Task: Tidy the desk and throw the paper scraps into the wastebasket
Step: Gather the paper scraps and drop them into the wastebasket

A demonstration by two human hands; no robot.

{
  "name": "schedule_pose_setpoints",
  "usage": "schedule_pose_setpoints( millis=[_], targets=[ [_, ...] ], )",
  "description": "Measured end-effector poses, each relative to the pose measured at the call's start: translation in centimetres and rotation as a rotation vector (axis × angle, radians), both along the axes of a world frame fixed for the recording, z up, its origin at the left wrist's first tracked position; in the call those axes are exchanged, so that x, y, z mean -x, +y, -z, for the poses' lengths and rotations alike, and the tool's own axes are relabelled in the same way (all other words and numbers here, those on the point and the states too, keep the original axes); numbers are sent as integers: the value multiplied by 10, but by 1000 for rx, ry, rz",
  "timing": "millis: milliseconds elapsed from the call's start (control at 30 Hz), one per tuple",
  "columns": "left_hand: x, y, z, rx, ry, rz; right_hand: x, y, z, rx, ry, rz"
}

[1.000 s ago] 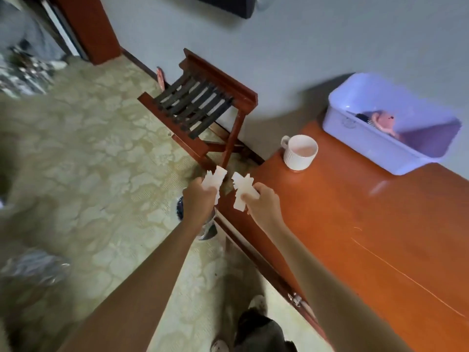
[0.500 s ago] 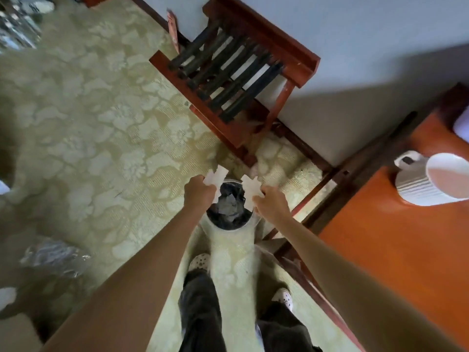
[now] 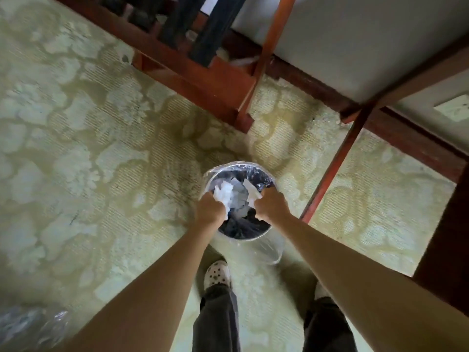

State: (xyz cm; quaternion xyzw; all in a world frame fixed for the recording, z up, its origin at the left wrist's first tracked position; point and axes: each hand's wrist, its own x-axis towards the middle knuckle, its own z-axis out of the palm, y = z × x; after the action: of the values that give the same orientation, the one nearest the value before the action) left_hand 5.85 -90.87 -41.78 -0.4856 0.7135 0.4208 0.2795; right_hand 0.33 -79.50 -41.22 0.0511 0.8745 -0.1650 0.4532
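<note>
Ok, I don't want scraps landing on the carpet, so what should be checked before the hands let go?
1. Left hand above the wastebasket opening: ok.
2. Right hand above the opening: ok.
3. Left paper scrap inside the rim's outline: ok.
4. Right paper scrap inside the rim's outline: ok.
5. Room left inside: cannot tell; crumpled paper lies there.
6. Plastic liner folded over the rim: ok on the far side, near side hidden.

The left hand point(image 3: 212, 209) and right hand point(image 3: 272, 205) cover their fingers, part of the paper scraps point(image 3: 223, 193) and wastebasket point(image 3: 237, 165) rim.
</note>
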Motion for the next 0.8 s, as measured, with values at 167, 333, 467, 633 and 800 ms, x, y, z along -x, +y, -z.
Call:
schedule_pose_setpoints(
  millis=[167, 333, 467, 633, 800],
  targets=[
    [4, 1, 62, -100, -15, 9, 1, 4, 64, 0, -53, 51],
    [0, 4, 69, -110, -45, 44, -12, 7, 75, 22, -80, 87],
    [2, -3, 50, -145, -38, -49, -14, 11, 54, 28, -83, 131],
    [16, -5, -23, -143, 81, -158, -5, 16, -25, 138, 21, 205],
    [43, 13, -186, -340, 318, -202, 6, 41, -168, 283, 293, 409]
  ],
)
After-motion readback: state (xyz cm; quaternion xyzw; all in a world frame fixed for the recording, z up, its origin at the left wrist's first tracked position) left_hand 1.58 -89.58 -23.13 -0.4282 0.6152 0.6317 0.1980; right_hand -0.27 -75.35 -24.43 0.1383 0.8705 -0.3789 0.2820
